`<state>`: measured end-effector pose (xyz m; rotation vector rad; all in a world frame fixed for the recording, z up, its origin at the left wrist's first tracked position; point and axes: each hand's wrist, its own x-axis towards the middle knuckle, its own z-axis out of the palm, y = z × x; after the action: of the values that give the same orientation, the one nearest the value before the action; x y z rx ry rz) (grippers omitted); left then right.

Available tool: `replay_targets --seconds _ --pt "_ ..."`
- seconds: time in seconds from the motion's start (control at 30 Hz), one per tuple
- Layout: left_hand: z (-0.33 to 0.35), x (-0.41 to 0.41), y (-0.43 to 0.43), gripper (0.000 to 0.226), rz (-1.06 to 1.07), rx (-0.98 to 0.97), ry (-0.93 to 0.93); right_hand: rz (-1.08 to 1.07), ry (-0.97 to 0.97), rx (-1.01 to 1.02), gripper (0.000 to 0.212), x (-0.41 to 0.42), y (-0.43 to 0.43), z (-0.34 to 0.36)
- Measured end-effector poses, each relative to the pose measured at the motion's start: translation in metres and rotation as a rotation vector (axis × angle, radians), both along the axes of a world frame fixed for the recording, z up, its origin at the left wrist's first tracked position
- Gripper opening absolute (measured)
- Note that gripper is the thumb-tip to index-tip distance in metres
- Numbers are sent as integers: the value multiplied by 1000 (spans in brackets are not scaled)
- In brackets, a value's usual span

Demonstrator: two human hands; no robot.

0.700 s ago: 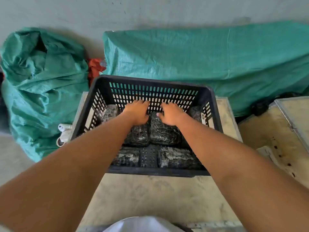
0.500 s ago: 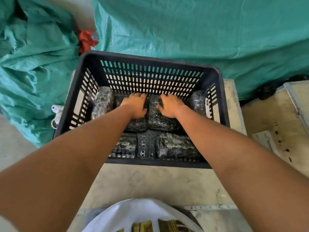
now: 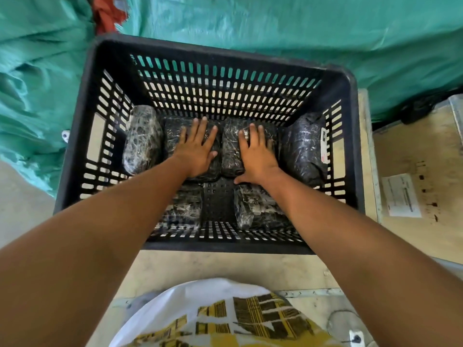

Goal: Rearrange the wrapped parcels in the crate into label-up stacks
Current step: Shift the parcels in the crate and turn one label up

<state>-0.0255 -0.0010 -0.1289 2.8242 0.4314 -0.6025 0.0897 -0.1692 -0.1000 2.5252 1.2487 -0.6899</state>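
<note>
Both hands lie flat inside the black slotted crate (image 3: 82, 136), which sits on a pale counter (image 3: 225, 269). The left hand (image 3: 196, 151) presses palm-down on one wrapped parcel (image 3: 172, 136), fingers (image 3: 200, 128) spread and gripping nothing. The right hand (image 3: 256, 154) rests the same way on the neighbouring parcel (image 3: 230, 151), fingers extended. Another parcel (image 3: 141, 139) leans by the left wall; a labelled parcel (image 3: 307, 149) stands against the right wall. Two front parcels (image 3: 253, 209) lie nearer the person.
</note>
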Motion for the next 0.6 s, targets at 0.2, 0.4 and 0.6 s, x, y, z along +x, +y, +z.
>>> replay_targets --seconds 0.2,0.4,0.6 --pt "2 1 -3 69 66 -24 77 31 115 2 135 8 10 27" --pt "5 1 4 74 50 -100 104 59 193 336 88 38 -6 67" --pt "3 -4 -2 71 74 -120 99 72 -193 318 77 26 -13 48"
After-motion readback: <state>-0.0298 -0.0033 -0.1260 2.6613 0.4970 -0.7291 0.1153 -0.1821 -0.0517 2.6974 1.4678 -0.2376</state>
